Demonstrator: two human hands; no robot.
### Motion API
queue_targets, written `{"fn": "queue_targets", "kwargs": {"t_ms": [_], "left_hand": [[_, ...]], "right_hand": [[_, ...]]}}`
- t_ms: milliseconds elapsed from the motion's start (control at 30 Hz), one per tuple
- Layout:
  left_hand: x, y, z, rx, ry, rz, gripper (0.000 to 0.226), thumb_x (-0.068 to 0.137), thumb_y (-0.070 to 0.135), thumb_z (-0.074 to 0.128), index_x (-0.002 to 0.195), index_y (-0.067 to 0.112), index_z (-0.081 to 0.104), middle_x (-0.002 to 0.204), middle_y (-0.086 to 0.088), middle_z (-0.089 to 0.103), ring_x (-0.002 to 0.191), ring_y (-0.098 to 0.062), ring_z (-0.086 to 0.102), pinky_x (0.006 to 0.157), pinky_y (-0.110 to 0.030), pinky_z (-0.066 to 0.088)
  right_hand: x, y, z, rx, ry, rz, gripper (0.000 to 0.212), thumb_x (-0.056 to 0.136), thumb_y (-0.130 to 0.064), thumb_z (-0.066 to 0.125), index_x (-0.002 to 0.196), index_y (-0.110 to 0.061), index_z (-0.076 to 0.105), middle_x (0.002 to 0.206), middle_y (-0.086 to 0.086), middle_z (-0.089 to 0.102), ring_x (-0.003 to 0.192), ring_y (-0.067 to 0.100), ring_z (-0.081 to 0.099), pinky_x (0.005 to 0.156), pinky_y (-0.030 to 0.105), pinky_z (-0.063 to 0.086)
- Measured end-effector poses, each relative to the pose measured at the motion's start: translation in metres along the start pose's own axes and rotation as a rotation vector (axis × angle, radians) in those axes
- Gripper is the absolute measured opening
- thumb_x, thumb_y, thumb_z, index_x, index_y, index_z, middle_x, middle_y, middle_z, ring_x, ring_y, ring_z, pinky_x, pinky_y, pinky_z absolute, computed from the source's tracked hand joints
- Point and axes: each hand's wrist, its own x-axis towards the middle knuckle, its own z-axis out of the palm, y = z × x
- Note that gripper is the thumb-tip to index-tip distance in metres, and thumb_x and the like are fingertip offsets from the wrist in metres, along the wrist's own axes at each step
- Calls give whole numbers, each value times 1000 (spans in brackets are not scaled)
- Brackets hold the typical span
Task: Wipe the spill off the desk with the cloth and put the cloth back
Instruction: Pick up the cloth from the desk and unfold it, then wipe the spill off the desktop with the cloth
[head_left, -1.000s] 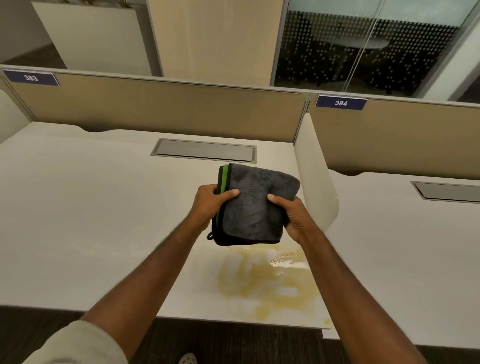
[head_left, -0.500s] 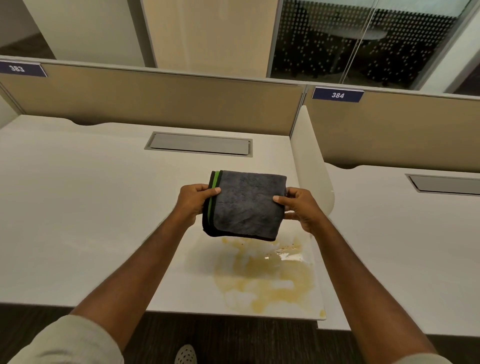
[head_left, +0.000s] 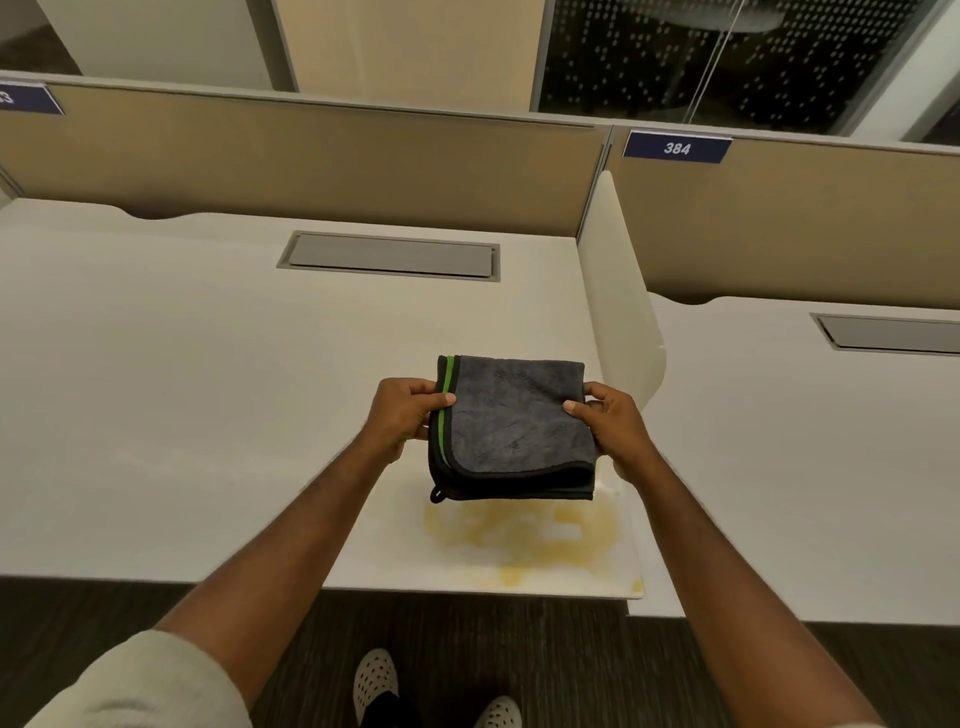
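A folded grey cloth with a green stripe and black edging is held flat above the white desk. My left hand grips its left edge at the stripe, thumb on top. My right hand pinches its right edge. Just below the cloth, a yellowish spill spreads over the desk's front right corner; its far part is hidden by the cloth.
A white divider panel stands at the desk's right edge, close to my right hand. A grey cable flap lies at the back of the desk. Tan partitions with a 384 label close the rear. A second desk lies to the right.
The cloth has been turned level and squared between both hands, and sits lower in view over the spill's far edge. My view has tilted down; my shoes now show.
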Motion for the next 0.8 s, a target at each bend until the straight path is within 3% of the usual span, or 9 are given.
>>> {"fn": "queue_targets", "kwargs": {"t_ms": [233, 367, 500, 567, 667, 733, 800], "left_hand": [[-2, -42, 33, 35, -1, -82, 16, 87, 8, 76, 103, 2, 75, 82, -7, 75, 62, -14, 72, 49, -25, 56], [0, -59, 48, 89, 10, -117, 23, 87, 7, 77, 107, -2, 73, 91, -15, 75, 71, -22, 72, 49, -27, 58], [4, -70, 58, 168, 23, -117, 28, 86, 9, 78, 110, -5, 74, 101, -20, 76, 83, -30, 74, 59, -34, 62], [7, -72, 62, 200, 32, -108, 28, 85, 11, 79, 109, -3, 74, 102, -20, 76, 81, -28, 74, 57, -33, 62], [7, -72, 64, 265, 50, -85, 32, 87, 15, 78, 115, 1, 74, 103, -14, 76, 80, -27, 75, 63, -37, 64], [5, -72, 63, 330, 93, -31, 27, 90, 20, 74, 113, 6, 76, 94, -8, 78, 70, -19, 75, 61, -33, 63], [2, -74, 56, 477, 181, 114, 22, 94, 25, 68, 110, 12, 76, 95, -2, 78, 72, -13, 74, 67, -31, 61]], "right_hand": [[-8, 45, -11, -102, 82, 84, 16, 95, -11, 69, 111, -9, 73, 85, 14, 75, 74, 27, 72, 53, 32, 56], [-9, 68, -13, -190, 136, 121, 15, 93, -11, 71, 108, -12, 73, 84, 11, 74, 79, 29, 72, 49, 30, 55], [-7, 82, -9, -313, 179, 135, 21, 93, -17, 72, 113, -11, 72, 95, 13, 75, 89, 32, 72, 73, 44, 62], [-6, 83, -8, -377, 202, 137, 24, 93, -20, 72, 116, -12, 71, 95, 11, 75, 90, 28, 71, 78, 39, 59], [-9, 80, -8, -437, 230, 137, 28, 94, -21, 69, 122, -16, 69, 94, 4, 74, 86, 21, 68, 75, 31, 53], [-14, 78, -9, -513, 272, 139, 31, 97, -23, 65, 128, -18, 66, 102, 4, 74, 91, 21, 68, 79, 33, 55], [-19, 78, -7, -658, 335, 64, 34, 101, -25, 59, 134, -17, 62, 119, 6, 70, 105, 25, 65, 86, 39, 55]]}}
